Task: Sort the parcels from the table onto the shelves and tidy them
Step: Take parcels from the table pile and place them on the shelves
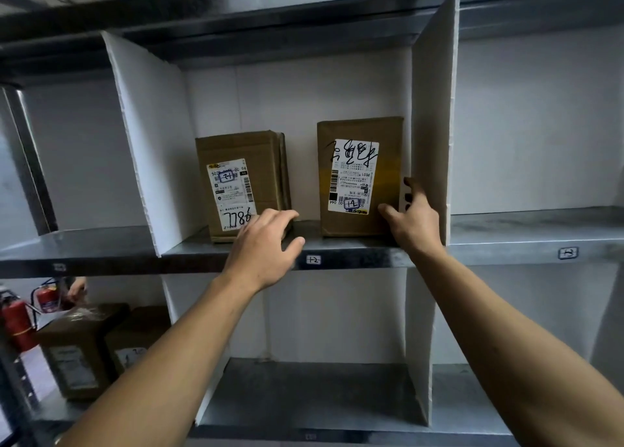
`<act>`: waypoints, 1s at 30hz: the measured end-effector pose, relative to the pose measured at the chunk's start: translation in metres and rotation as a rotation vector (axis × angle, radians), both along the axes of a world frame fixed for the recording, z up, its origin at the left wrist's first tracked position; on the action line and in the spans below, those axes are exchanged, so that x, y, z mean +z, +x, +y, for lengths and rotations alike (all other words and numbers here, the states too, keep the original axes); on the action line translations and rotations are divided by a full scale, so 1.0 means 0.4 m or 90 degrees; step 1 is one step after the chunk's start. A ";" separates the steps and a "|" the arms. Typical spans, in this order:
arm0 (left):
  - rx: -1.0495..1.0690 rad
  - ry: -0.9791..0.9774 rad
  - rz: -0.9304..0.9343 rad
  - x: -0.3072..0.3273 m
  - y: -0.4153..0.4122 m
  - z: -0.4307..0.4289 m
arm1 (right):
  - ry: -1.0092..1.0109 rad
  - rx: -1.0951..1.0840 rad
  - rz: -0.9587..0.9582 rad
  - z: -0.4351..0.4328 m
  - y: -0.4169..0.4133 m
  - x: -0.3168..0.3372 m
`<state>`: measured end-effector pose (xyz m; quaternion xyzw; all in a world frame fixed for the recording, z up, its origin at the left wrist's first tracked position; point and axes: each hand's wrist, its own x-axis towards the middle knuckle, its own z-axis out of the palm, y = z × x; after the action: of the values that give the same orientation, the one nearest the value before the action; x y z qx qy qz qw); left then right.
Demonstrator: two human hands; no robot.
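Two brown cardboard parcels stand upright in the middle compartment of the metal shelf (pixel 354 256). The left parcel (pixel 236 163) carries a white label with handwritten digits. The right parcel (pixel 359 224) has a label with black scrawl and stands close to the white divider (pixel 435 126). My right hand (pixel 413 218) grips the right parcel's lower right edge, thumb on the front face, fingers tucked between the box and the divider. My left hand (pixel 266 244) reaches to the left parcel's lower right corner with loosely spread fingers; they overlap the box front, and contact is unclear.
A second white divider (pixel 148 142) closes the compartment's left side. On the lower shelf at the left stand two more parcels (pixel 74 348). Two red fire extinguishers (pixel 17 321) and another person's hand (pixel 77 288) show beyond them. The side compartments show bare metal.
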<state>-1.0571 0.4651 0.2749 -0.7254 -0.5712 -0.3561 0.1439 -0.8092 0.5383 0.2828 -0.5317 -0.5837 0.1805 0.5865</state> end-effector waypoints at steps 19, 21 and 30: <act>-0.072 -0.110 0.085 -0.202 0.049 -0.187 | -0.025 -0.090 -0.621 -0.384 0.003 -0.290; -0.086 -0.148 0.099 -0.249 0.072 -0.215 | -0.071 -0.105 -0.662 -0.444 0.028 -0.330; -0.218 -0.250 0.143 -0.421 0.278 -0.349 | -0.224 -0.194 -0.687 -0.714 0.183 -0.482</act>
<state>-0.9459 0.3253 0.1065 -0.8601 -0.4790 -0.1754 0.0008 -0.7360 0.2525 0.0901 -0.7157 -0.6779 -0.1082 0.1287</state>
